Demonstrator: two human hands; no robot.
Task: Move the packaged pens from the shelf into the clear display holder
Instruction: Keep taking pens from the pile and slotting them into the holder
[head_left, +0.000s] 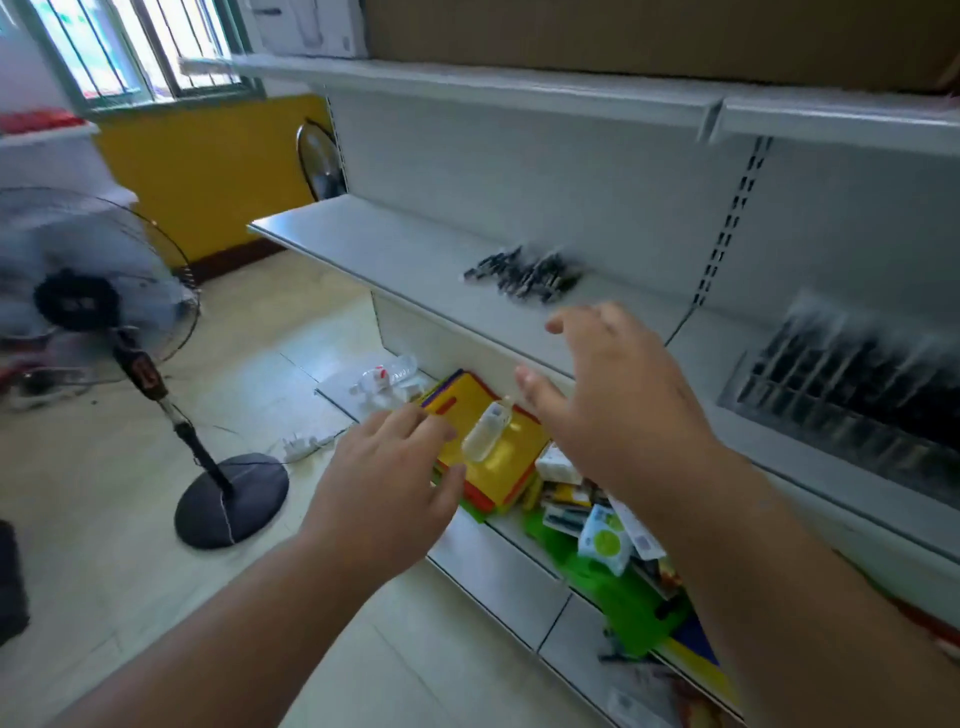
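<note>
Fan (98, 306) stands on the floor at far left. Left hand (384, 488) — fingers loosely spread, holding nothing — hangs in front of the lower shelf's yellow boards (498, 457). Pens (524, 278) lie in a blurred heap on the middle shelf (363, 244). Right hand (618, 400) — fingers spread wide, empty — hovers just below the pens. Clear holder (852, 384) sits at far right on the same shelf.
</note>
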